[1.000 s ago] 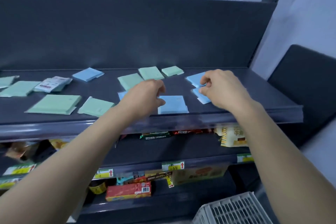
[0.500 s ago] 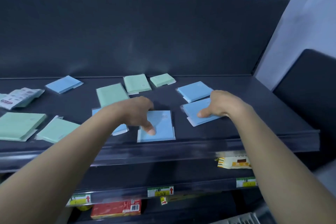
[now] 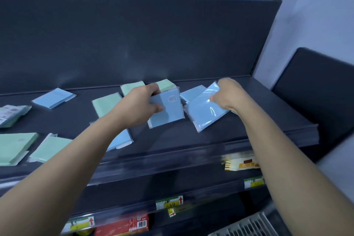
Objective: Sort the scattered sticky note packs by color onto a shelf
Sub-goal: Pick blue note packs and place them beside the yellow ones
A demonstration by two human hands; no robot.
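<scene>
Blue pack [image 3: 168,115] in left hand [image 3: 139,105]

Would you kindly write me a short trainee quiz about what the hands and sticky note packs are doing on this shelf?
1. True or false: the left hand holds a green pack.
2. What does the right hand grip? A) a blue pack in glossy wrap B) a red box C) nothing
3. Fill in: the lone pack at the back left of the shelf is ___.
Key: 1 false, it grips the labelled blue pack; 2 A; 3 blue.
</scene>
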